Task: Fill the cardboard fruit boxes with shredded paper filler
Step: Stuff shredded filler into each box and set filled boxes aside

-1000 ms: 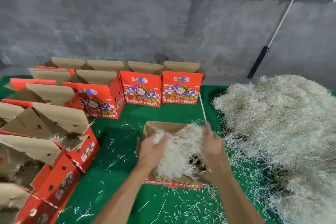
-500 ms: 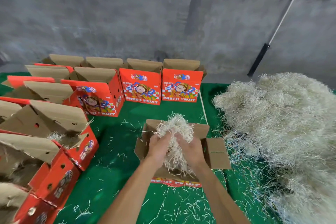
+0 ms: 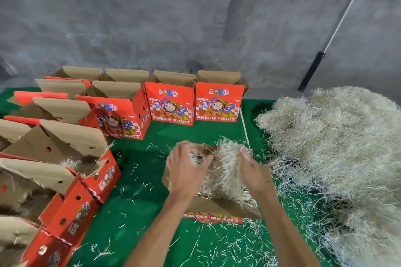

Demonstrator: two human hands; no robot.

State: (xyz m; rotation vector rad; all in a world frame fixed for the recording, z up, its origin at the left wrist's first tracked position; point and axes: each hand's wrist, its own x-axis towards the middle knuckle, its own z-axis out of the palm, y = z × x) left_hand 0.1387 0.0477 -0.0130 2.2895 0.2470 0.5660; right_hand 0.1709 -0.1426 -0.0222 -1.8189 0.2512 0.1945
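Your left hand is over the open box in the middle of the green mat, fingers spread and loose, holding nothing. Your right hand presses its fingers into the clump of shredded paper that sits in the box; it is blurry, so you cannot tell if it grips. The big paper pile lies at the mat's right edge. More red boxes stand along the far and left edges.
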